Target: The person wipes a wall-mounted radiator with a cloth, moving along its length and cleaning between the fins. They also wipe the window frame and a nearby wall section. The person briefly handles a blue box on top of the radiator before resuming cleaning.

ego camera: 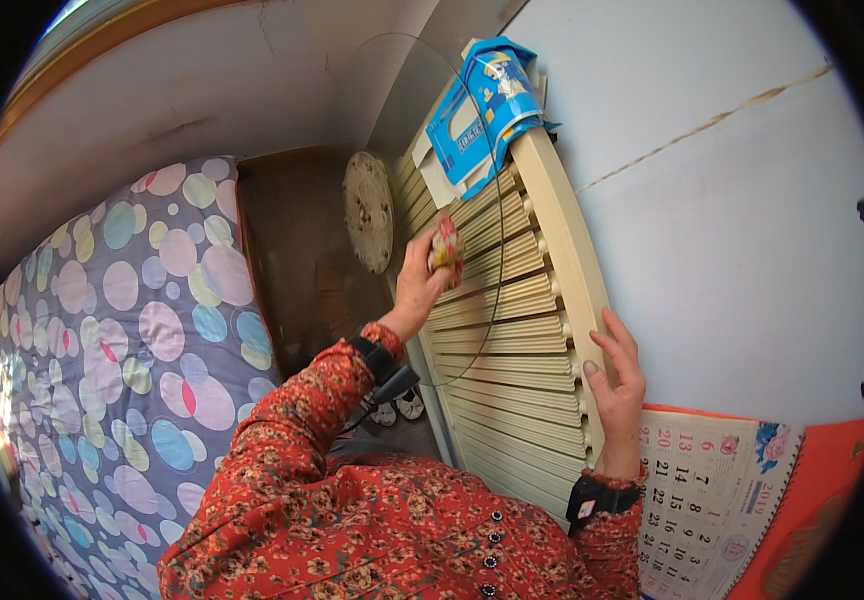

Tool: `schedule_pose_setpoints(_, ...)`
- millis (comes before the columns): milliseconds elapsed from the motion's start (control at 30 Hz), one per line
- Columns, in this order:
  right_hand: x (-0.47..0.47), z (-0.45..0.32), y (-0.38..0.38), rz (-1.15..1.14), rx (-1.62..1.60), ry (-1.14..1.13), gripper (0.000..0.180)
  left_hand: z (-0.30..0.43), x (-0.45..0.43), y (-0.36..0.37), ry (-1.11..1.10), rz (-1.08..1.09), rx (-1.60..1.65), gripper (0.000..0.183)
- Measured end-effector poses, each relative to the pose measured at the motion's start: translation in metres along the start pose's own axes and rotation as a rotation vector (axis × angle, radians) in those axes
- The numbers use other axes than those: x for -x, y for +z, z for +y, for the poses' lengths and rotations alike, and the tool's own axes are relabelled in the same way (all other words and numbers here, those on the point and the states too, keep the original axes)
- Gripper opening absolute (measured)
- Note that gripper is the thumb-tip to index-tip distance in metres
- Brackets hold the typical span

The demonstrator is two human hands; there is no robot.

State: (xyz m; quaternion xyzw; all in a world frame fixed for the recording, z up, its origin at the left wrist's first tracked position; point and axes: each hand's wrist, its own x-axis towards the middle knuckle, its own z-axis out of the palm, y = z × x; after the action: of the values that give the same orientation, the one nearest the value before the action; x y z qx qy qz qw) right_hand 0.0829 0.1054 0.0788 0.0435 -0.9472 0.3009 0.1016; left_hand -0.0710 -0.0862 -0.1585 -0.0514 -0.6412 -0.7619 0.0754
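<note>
My left hand point(418, 281) grips a small crumpled pink, yellow and white piece point(446, 251), perhaps a cloth; blur leaves its material unclear. That hand is over a clear round sheet of glass point(477, 337), whose thin dark rim curves in front of the radiator. Behind the glass stands a cream ribbed radiator point(507, 367). My right hand point(616, 382) rests with its fingers and thumb on the radiator's cream top rail point(563, 202), holding its edge. Past the left hand, a pale, stained round disc point(368, 214) shows at the glass's left side.
A blue plastic packet point(503, 82) drapes over the rail's far end. A bed with a dotted cover point(124, 330) stands at the left. On the cracked right wall point(709, 247) hangs a calendar point(691, 495). Shoes point(396, 411) show on the floor below.
</note>
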Motion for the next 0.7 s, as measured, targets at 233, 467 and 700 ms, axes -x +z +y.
schedule_pose_setpoints(233,0.0,0.001,0.001,-0.012,-0.033,-0.018,0.035,0.012,0.023,0.026,0.135,-0.202,-0.224,0.061)
schedule_pose_setpoints(467,-0.003,0.001,0.005,0.04,-0.051,-0.015,0.032,0.009,0.069,-0.02,-0.288,-0.772,-0.304,0.06)
schedule_pose_setpoints(700,0.016,-0.017,0.011,-0.1,-0.531,-0.036,0.033,0.014,0.055,-0.041,-0.525,-0.631,0.063,0.054)
